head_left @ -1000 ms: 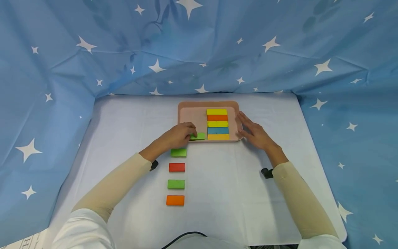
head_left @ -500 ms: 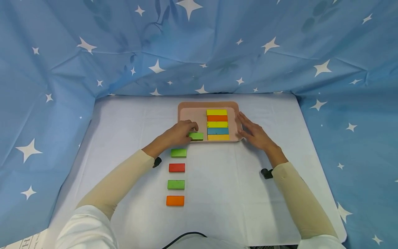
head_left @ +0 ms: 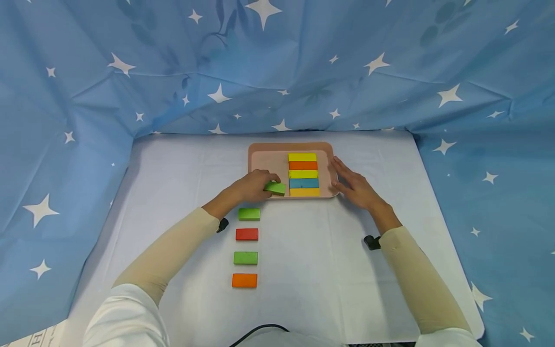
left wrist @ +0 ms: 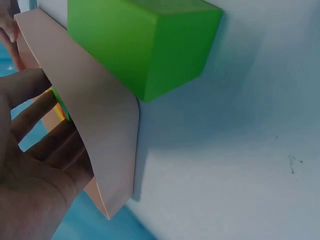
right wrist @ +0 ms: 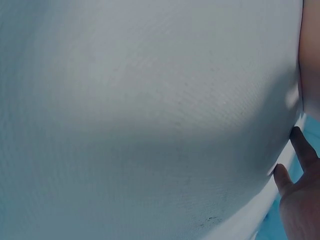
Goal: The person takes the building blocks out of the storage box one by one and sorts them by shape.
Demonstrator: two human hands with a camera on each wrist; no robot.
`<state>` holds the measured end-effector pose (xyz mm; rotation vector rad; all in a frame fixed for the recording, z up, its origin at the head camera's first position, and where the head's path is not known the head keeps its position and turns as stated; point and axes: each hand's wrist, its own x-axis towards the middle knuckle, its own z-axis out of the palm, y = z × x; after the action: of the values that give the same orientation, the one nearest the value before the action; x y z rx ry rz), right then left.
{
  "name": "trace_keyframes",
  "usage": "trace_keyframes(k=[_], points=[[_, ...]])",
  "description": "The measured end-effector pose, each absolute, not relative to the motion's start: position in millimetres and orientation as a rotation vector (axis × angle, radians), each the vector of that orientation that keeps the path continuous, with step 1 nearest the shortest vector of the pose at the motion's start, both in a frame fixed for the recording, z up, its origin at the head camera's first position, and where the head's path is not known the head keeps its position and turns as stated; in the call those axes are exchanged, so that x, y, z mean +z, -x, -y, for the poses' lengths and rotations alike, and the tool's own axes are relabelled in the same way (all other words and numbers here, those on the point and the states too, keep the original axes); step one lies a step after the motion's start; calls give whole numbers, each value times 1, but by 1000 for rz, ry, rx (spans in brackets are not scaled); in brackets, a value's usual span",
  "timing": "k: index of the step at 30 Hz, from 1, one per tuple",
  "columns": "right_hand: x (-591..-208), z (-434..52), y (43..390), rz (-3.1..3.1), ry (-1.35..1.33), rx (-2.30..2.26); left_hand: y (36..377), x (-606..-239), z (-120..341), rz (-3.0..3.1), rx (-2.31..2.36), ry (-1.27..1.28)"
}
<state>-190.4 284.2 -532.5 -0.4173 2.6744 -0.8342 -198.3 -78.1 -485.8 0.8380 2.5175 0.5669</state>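
White table point(head_left: 303, 250), left hand point(head_left: 249, 188) pinching tilted green block point(head_left: 275, 188) over pink tray point(head_left: 264, 161), right hand point(head_left: 355, 185) flat, fingers straight, against tray edge.

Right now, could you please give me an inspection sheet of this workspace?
Surface: white table, covered with a cloth.
Job's things: pink tray holding five blocks in a column; green block tilted at the tray's near edge.
Clutter: four blocks in a line on the table: green, red, green, orange.
Grippers: left hand grips the green block; right hand rests flat beside the tray.
Cables: black cable at the near edge.
Surroundings: blue starred drape.
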Motion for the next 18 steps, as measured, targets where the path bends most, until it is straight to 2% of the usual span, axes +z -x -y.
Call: trace_keyframes(k=[11, 18], points=[[-530, -284, 190, -2662, 396, -828, 202, -489, 75, -2537, 552, -830], [-528, -284, 189, -2660, 406, -812, 201, -489, 78, -2565, 696, -723]])
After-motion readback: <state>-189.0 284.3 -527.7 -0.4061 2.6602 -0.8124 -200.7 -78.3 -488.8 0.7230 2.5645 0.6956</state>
